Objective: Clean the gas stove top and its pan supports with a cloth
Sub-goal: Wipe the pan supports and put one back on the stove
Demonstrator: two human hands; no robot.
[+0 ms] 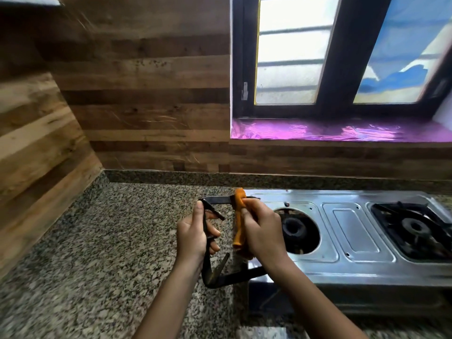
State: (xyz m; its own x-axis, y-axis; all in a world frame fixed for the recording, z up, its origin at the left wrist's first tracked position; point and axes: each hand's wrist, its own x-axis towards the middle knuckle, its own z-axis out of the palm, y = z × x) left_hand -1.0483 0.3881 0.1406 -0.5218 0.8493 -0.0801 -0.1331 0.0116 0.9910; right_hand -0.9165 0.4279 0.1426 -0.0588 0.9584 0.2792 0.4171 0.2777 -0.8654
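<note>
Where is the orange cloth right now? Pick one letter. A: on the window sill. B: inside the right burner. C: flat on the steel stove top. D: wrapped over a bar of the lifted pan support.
D: the right hand grips the orange cloth around the top bar of the pan support, which the left hand holds up beside the stove.

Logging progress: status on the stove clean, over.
Left hand grips pan support, lifted off stove. Right hand holds cloth on its top bar. Other support on right burner. Nothing in the way.
</note>
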